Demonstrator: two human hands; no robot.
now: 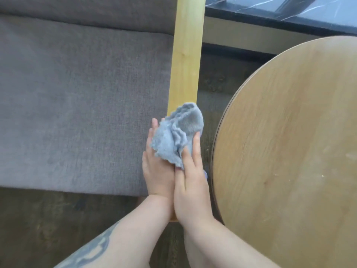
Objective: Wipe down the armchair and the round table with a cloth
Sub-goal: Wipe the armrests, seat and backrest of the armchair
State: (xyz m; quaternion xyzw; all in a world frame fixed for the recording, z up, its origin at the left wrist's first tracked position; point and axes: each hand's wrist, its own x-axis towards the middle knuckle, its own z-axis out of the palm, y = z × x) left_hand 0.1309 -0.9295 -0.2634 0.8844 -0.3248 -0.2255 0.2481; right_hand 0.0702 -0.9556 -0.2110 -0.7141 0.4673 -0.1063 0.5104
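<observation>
Two hands hold one cloth on the chair's arm.

There is one grey cloth [176,136], all bunched up, and it sits on the near end of one long yellow wood arm [184,55] of the chair. The left hand [157,167] lies flat beside and partly under the cloth, with its fingers straight and close together. The right hand [191,182] lies on the wood arm, and its fingers press the cloth from the other side. The two hands touch each other. One grey seat [77,105] is to the left of the wood arm. One round table [289,151] stands just beside it on the right.
</observation>
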